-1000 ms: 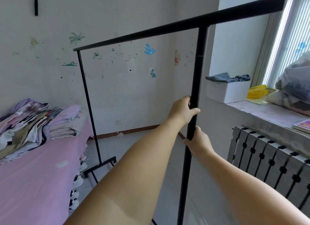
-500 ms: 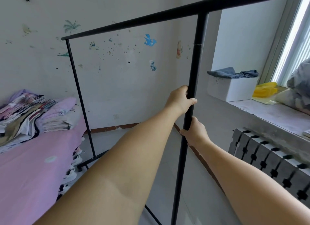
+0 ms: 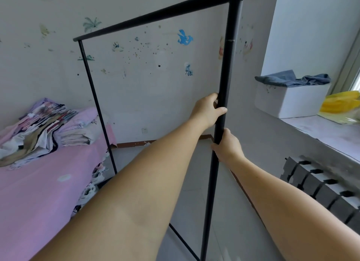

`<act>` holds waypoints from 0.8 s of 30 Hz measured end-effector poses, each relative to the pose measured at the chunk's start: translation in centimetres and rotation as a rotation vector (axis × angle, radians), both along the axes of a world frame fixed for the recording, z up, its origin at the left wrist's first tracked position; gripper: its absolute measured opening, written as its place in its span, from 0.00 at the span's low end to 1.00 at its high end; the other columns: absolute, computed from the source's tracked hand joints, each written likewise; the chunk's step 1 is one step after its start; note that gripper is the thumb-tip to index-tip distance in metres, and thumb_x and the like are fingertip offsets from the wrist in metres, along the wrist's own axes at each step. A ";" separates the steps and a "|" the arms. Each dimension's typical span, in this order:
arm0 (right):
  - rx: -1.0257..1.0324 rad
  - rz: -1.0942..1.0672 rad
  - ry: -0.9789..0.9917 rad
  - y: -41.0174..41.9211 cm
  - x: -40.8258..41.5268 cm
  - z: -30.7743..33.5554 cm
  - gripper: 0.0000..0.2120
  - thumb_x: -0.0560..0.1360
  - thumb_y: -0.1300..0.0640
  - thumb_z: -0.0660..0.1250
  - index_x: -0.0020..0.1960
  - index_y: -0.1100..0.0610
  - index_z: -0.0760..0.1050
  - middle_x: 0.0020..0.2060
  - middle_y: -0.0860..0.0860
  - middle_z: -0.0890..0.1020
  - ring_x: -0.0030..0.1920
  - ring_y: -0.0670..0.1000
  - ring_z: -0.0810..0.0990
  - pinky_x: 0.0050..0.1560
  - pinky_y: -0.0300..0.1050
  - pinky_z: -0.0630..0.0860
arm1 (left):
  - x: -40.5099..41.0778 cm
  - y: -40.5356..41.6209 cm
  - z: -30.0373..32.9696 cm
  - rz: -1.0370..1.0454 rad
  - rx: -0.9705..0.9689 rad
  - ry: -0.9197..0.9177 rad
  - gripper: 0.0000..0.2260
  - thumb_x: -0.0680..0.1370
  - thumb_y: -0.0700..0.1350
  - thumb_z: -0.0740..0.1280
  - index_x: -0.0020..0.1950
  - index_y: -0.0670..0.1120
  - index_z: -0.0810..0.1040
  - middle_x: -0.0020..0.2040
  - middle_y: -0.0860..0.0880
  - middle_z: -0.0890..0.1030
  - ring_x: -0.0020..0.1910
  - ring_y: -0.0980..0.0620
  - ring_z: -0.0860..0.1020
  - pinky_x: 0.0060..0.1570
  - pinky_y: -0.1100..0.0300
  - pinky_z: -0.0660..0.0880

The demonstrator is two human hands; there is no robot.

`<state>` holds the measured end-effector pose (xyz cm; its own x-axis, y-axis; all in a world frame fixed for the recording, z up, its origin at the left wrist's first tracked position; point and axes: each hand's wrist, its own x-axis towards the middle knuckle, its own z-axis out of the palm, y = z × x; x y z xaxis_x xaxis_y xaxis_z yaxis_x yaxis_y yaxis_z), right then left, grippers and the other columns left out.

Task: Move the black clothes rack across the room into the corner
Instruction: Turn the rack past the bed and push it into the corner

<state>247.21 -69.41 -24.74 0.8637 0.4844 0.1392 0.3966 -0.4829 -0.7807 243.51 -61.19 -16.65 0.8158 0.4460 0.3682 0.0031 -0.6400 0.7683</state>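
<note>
Both hands on rack (image 3: 226, 52) near post. Left hand (image 3: 206, 109) fingers wrapped tight around post; right hand (image 3: 227, 146) clenched around it just below. Bed (image 3: 39, 192) at left.

Both arms extended forward, bare forearms. Left hand (image 3: 207, 109) wrapped around the rack (image 3: 224, 75) upright, thumb across its front. Right hand (image 3: 227, 146) gripping the same upright just below, fingers curled around it.
</note>
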 end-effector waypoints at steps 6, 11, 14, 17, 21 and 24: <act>0.003 0.024 0.002 1.5 2.7 -0.1 0.17 0.73 0.63 0.63 0.61 0.58 0.67 0.48 0.57 0.78 0.45 0.58 0.79 0.46 0.58 0.81 | 2.3 1.3 -0.2 0.021 -0.005 -0.012 0.12 0.76 0.43 0.65 0.58 0.43 0.73 0.49 0.46 0.76 0.51 0.40 0.78 0.53 0.45 0.78; -0.014 0.029 0.000 2.8 5.2 0.0 0.18 0.74 0.63 0.65 0.62 0.58 0.66 0.45 0.54 0.76 0.47 0.59 0.79 0.48 0.59 0.80 | 4.9 2.7 -0.2 0.013 0.010 -0.026 0.12 0.76 0.43 0.65 0.59 0.44 0.73 0.49 0.46 0.76 0.51 0.41 0.78 0.51 0.45 0.79; -0.022 0.019 0.006 3.3 6.5 0.2 0.18 0.74 0.62 0.65 0.63 0.58 0.66 0.48 0.56 0.76 0.49 0.60 0.80 0.48 0.59 0.80 | 6.5 3.4 -0.2 -0.004 0.018 -0.022 0.13 0.76 0.43 0.65 0.60 0.44 0.73 0.49 0.47 0.75 0.51 0.41 0.78 0.51 0.45 0.79; -0.015 0.023 0.022 3.2 7.5 0.3 0.19 0.74 0.62 0.65 0.63 0.58 0.66 0.46 0.54 0.75 0.49 0.60 0.80 0.49 0.59 0.80 | 7.8 3.6 0.0 -0.029 0.034 -0.012 0.13 0.76 0.43 0.65 0.59 0.44 0.73 0.46 0.48 0.75 0.49 0.41 0.79 0.49 0.45 0.80; -0.010 0.031 0.034 2.1 8.8 0.4 0.19 0.74 0.61 0.66 0.62 0.57 0.66 0.46 0.54 0.74 0.49 0.60 0.80 0.49 0.59 0.81 | 8.9 2.4 0.1 -0.024 0.041 -0.028 0.12 0.76 0.43 0.65 0.58 0.44 0.73 0.43 0.49 0.74 0.47 0.42 0.79 0.48 0.45 0.80; -0.010 0.046 0.030 0.6 9.2 0.4 0.19 0.74 0.61 0.66 0.62 0.58 0.66 0.46 0.54 0.74 0.49 0.61 0.80 0.49 0.59 0.81 | 9.1 0.9 0.1 -0.018 0.039 -0.020 0.10 0.76 0.43 0.65 0.56 0.43 0.74 0.44 0.48 0.75 0.47 0.41 0.79 0.48 0.45 0.80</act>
<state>256.44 -68.84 -24.29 0.8442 0.5250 0.1085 0.3950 -0.4723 -0.7880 252.59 -60.31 -16.58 0.8158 0.4165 0.4013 -0.0238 -0.6690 0.7429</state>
